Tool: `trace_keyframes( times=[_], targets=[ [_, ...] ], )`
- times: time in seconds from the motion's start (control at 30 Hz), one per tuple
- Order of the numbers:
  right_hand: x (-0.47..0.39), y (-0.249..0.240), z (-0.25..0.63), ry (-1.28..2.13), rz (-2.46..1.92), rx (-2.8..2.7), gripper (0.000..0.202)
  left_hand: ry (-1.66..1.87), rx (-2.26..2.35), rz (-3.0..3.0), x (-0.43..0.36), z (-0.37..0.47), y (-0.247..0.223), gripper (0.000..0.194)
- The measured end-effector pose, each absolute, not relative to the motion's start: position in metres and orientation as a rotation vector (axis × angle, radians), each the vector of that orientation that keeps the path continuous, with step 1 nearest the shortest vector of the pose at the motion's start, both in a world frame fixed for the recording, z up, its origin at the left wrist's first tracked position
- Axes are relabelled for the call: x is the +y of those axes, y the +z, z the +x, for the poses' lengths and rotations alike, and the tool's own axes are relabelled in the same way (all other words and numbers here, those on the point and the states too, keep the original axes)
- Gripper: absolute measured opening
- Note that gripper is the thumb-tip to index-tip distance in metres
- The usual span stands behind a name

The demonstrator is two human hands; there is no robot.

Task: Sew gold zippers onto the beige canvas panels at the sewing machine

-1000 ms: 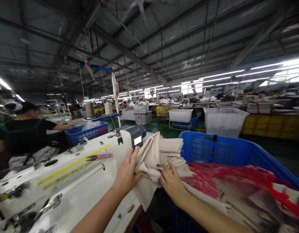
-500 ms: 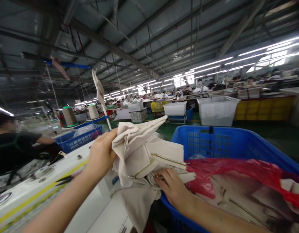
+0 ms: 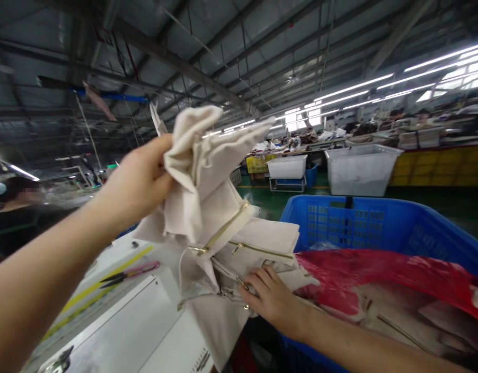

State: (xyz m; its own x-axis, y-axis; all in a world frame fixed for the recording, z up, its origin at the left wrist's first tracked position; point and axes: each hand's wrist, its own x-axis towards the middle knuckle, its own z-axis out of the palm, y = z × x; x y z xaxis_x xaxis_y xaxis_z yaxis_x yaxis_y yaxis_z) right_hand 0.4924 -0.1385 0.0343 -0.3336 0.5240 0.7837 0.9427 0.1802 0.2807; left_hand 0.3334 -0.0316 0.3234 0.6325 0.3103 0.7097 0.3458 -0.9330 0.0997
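Observation:
My left hand (image 3: 140, 178) is closed around the folded upper part of a beige fabric piece (image 3: 217, 176), holding it up in front of me. A gold-toothed zipper runs along that piece's lower edge. Below it my right hand (image 3: 268, 298) pinches more beige zippered fabric (image 3: 264, 233), its fingertips at a zipper end. These lower pieces overlap in a stack, and a loose flap (image 3: 219, 326) hangs over the white machine table's edge. Where one piece ends and another starts is partly hidden by the folds.
At right a blue plastic crate (image 3: 324, 202) holds a red plastic bag (image 3: 363, 264) with more beige zippered pieces. Pink-handled snips (image 3: 140, 269) lie on the white machine table (image 3: 145, 321) at left. A person (image 3: 21, 207) sits at far left; white bins (image 3: 359, 166) stand beyond.
My left hand has risen and moved left, lifting the upper beige piece and spreading it away from the lower ones. My right hand stays nearly in place. The snips show more fully.

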Motion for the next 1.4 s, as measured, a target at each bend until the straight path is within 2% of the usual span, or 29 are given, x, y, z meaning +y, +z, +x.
trace_keyframes(
  times=[0.07, 0.13, 0.23, 0.3, 0.4, 0.5, 0.63, 0.77, 0.8, 0.87, 1.0, 1.07, 1.27, 1.4],
  targets=[
    [-0.139, 0.031, 0.487, -1.073, -1.356, -1.922, 0.021, -0.935, -0.491, -2.872, -0.03, 0.373, 0.312, 0.048],
    [-0.141, 0.027, 0.484, -1.096, -1.354, -1.912, 0.02, -0.67, -0.712, -2.861, -0.026, 0.409, 0.284, 0.06],
    [-0.141, 0.022, 0.484, -1.078, -1.378, -1.888, 0.017, -0.591, -0.798, -2.819, -0.021, 0.442, 0.225, 0.067],
    [-0.14, 0.02, 0.485, -1.067, -1.381, -1.874, 0.016, -0.573, -0.715, -2.832, -0.02, 0.447, 0.185, 0.063],
    [-0.138, 0.017, 0.486, -1.085, -1.359, -1.893, 0.016, -0.37, -0.539, -2.982, -0.022, 0.438, 0.139, 0.046],
    [-0.136, 0.016, 0.485, -1.076, -1.331, -1.914, 0.015, -0.329, -0.55, -3.029, -0.024, 0.421, 0.117, 0.047],
    [-0.136, 0.017, 0.484, -1.082, -1.272, -1.931, 0.016, -0.474, -0.536, -3.062, -0.024, 0.403, 0.115, 0.051],
    [-0.138, 0.015, 0.484, -1.068, -1.274, -1.954, 0.016, -0.498, -0.608, -3.08, -0.018, 0.395, 0.122, 0.081],
    [-0.138, 0.015, 0.484, -1.056, -1.274, -1.969, 0.016, -0.48, -0.622, -3.079, -0.016, 0.395, 0.123, 0.083],
    [-0.139, 0.014, 0.486, -1.03, -1.265, -1.997, 0.016, -0.406, -0.596, -3.087, -0.011, 0.398, 0.126, 0.074],
    [-0.14, 0.013, 0.49, -0.982, -1.267, -2.032, 0.017, -0.299, -0.567, -3.07, -0.003, 0.402, 0.138, 0.033],
    [-0.141, 0.013, 0.492, -0.96, -1.263, -2.052, 0.018, -0.303, -0.614, -3.029, -0.004, 0.397, 0.147, 0.021],
    [-0.137, 0.015, 0.492, -0.892, -1.208, -1.988, 0.015, -0.26, -0.633, -2.91, -0.027, 0.364, 0.158, 0.026],
    [-0.136, 0.021, 0.49, -0.855, -1.251, -1.951, 0.018, -0.237, -0.599, -2.861, -0.035, 0.362, 0.129, 0.056]
  ],
)
